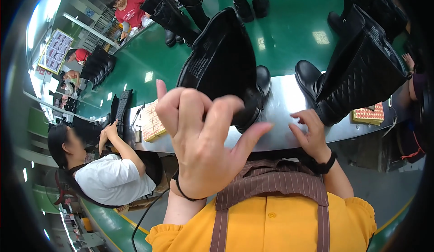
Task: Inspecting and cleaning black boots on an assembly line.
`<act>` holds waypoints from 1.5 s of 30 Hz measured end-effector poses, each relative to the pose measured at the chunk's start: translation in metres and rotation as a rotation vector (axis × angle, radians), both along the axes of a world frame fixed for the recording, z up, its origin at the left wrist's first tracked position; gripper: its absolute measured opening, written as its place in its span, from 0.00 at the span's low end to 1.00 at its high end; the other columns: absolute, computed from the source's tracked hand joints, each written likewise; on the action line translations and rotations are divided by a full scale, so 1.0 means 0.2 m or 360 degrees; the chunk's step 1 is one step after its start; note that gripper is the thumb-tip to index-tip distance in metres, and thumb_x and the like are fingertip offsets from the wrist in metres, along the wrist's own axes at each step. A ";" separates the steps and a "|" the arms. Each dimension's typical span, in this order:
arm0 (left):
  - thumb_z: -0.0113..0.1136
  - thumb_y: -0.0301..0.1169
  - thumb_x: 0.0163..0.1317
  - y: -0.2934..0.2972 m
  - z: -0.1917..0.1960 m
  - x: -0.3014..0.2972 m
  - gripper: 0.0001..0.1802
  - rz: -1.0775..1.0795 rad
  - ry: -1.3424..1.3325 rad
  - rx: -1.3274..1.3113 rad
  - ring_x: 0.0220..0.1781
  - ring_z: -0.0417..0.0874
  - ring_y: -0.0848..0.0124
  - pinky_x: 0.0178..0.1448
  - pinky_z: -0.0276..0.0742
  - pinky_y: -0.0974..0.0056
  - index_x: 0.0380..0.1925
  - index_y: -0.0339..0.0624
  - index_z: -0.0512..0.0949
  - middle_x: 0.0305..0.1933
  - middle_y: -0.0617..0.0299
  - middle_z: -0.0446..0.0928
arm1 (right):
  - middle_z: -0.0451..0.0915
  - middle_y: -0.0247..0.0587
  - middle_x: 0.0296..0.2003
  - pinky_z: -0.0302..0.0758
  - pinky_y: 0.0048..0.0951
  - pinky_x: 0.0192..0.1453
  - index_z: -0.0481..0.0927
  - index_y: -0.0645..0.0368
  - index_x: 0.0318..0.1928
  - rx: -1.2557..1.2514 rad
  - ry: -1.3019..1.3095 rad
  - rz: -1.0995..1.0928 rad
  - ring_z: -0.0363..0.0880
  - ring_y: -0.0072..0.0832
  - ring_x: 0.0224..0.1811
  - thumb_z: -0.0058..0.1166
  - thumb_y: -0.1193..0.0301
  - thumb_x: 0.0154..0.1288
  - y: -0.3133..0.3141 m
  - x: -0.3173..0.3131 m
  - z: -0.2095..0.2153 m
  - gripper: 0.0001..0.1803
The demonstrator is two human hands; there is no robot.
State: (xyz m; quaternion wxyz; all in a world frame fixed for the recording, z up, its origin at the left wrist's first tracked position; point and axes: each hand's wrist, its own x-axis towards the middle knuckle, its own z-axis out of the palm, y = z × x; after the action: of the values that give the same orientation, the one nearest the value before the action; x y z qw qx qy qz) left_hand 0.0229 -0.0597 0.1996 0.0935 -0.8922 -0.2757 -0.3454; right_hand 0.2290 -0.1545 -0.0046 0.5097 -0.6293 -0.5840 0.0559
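Observation:
My left hand [203,146] is raised close in front of me, its little finger stretched out, the middle fingers bent and the thumb apart. Nothing shows in it, though its palm side is hidden. Behind it stands a tall black boot [228,58], its wide shaft tilted toward me, with small print on the lining and a rounded toe pointing away. My right hand [314,132] is by the ankle of a second black boot [357,71], which has a quilted shaft and leans right. Its thumb and fingers are apart; whether the fingertips touch that boot I cannot tell.
A metal worktop [280,107] edges a green conveyor surface [289,39] holding more black boots [181,8]. Yellow boxes of round red-marked stickers [153,121] lie left, another box [368,115] right. A co-worker in white [113,179] handles a boot at the left; others work farther off.

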 end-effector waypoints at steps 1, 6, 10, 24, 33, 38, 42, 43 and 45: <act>0.81 0.41 0.35 -0.01 0.01 -0.01 0.25 -0.0024 0.0033 -0.0026 0.45 0.66 0.57 0.69 0.60 0.43 0.33 0.44 0.80 0.33 0.61 0.65 | 0.81 0.42 0.36 0.74 0.32 0.41 0.80 0.60 0.41 -0.0049 0.0110 0.0001 0.78 0.37 0.37 0.64 0.75 0.59 0.04 -0.01 0.01 0.10; 0.83 0.34 0.36 -0.05 -0.02 -0.09 0.19 0.0207 -0.0154 -0.0018 0.43 0.66 0.59 0.52 0.66 0.53 0.25 0.44 0.80 0.33 0.61 0.65 | 0.82 0.41 0.37 0.76 0.31 0.40 0.81 0.62 0.43 -0.0192 0.0194 0.0072 0.79 0.35 0.39 0.62 0.73 0.61 0.11 0.00 -0.01 0.10; 0.82 0.33 0.45 0.06 -0.18 -0.03 0.21 0.0336 -0.0516 0.0304 0.47 0.70 0.61 0.46 0.69 0.63 0.37 0.39 0.82 0.41 0.56 0.68 | 0.82 0.42 0.35 0.77 0.30 0.39 0.82 0.63 0.43 -0.0516 0.0423 0.0185 0.80 0.33 0.33 0.61 0.71 0.63 0.14 0.00 -0.09 0.10; 0.80 0.24 0.42 0.19 -1.11 -0.10 0.28 -0.0368 -0.0638 -0.2098 0.47 0.85 0.67 0.55 0.78 0.64 0.46 0.29 0.81 0.46 0.55 0.85 | 0.83 0.39 0.27 0.77 0.24 0.28 0.80 0.68 0.36 -0.1179 0.0952 0.0703 0.83 0.21 0.25 0.58 0.66 0.70 0.26 -0.08 -0.13 0.14; 0.74 0.24 0.49 0.13 -1.13 -0.03 0.19 -0.0180 -0.0626 -0.1724 0.43 0.87 0.65 0.50 0.80 0.65 0.43 0.32 0.83 0.43 0.53 0.86 | 0.79 0.32 0.24 0.68 0.18 0.24 0.80 0.63 0.32 -0.1017 0.1605 0.0765 0.71 0.16 0.18 0.51 0.61 0.74 0.26 -0.09 0.01 0.18; 0.74 0.27 0.50 0.12 -1.14 -0.02 0.20 -0.0082 -0.0641 -0.1720 0.46 0.86 0.66 0.52 0.79 0.64 0.45 0.34 0.83 0.45 0.53 0.86 | 0.79 0.34 0.25 0.67 0.17 0.21 0.80 0.63 0.32 0.0185 0.1720 0.1286 0.72 0.15 0.17 0.50 0.64 0.76 0.25 -0.02 0.61 0.18; 0.76 0.29 0.50 0.11 -1.14 0.02 0.24 0.0019 -0.0739 -0.1793 0.48 0.85 0.68 0.55 0.78 0.64 0.48 0.33 0.80 0.46 0.54 0.85 | 0.81 0.37 0.31 0.71 0.16 0.27 0.80 0.65 0.37 -0.0240 0.1314 0.1285 0.75 0.15 0.22 0.47 0.65 0.77 0.30 -0.09 0.86 0.16; 0.76 0.29 0.50 0.10 -1.15 0.03 0.26 -0.0022 -0.0875 -0.1706 0.48 0.85 0.67 0.55 0.78 0.64 0.50 0.33 0.79 0.47 0.54 0.84 | 0.81 0.38 0.33 0.73 0.19 0.30 0.80 0.65 0.39 -0.0154 0.1237 0.1173 0.76 0.16 0.24 0.47 0.65 0.77 0.31 -0.11 0.85 0.15; 0.77 0.30 0.50 0.10 -1.17 0.04 0.30 0.0030 -0.0978 -0.1708 0.49 0.84 0.67 0.55 0.78 0.64 0.52 0.33 0.75 0.47 0.54 0.83 | 0.81 0.42 0.37 0.77 0.27 0.39 0.81 0.64 0.44 -0.0021 0.0799 0.0952 0.79 0.23 0.28 0.49 0.67 0.76 0.27 -0.11 0.74 0.12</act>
State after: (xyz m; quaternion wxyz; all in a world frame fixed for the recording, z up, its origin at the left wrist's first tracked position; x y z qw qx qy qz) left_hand 0.0319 -0.0407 -0.0351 -0.4491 -0.6720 -0.4332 -0.3989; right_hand 0.2070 -0.0995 0.1437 0.5939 -0.4012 -0.5985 0.3580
